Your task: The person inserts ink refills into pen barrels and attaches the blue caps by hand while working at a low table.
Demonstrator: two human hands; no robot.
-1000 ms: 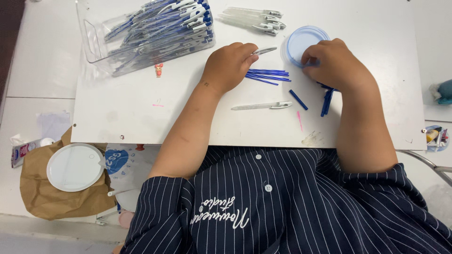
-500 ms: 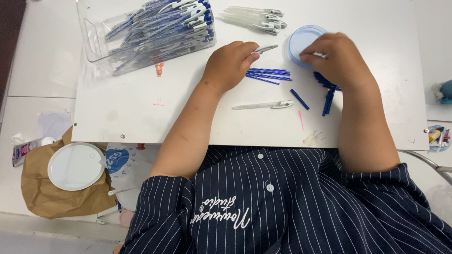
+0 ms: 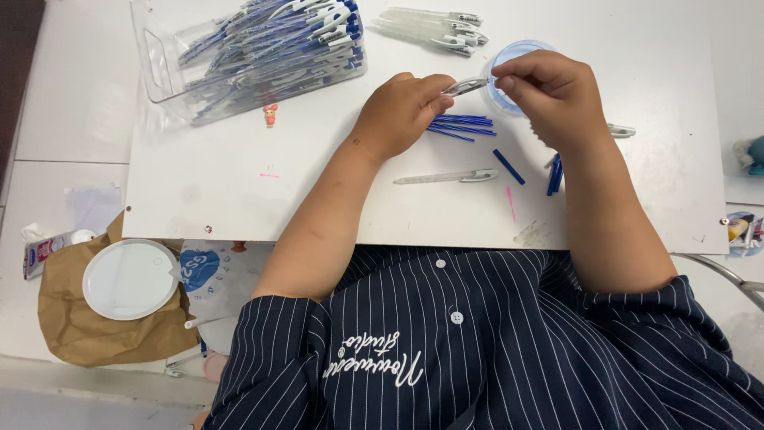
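Observation:
My left hand [image 3: 402, 111] grips a clear pen barrel [image 3: 465, 86] whose tip pokes out toward the right. My right hand [image 3: 549, 91] meets that tip with pinched fingers, just over a small round blue dish [image 3: 513, 60]. A few thin blue refills [image 3: 461, 126] lie under and between the hands. A second clear pen barrel [image 3: 450, 177] rests on the white board [image 3: 239, 191] nearer to me. Short blue pen parts [image 3: 509, 167] and a darker blue bunch [image 3: 554, 173] lie by my right wrist.
A clear plastic bin [image 3: 263, 48] full of blue-and-white pens stands at the back left. More clear barrels [image 3: 434, 25] lie at the back centre. A small pink figure [image 3: 270, 114] sits near the bin. A white round lid [image 3: 130, 279] rests on a brown paper bag lower left.
My right hand has lifted off the board and come left over the blue dish to meet the barrel tip. My left hand has raised the barrel slightly.

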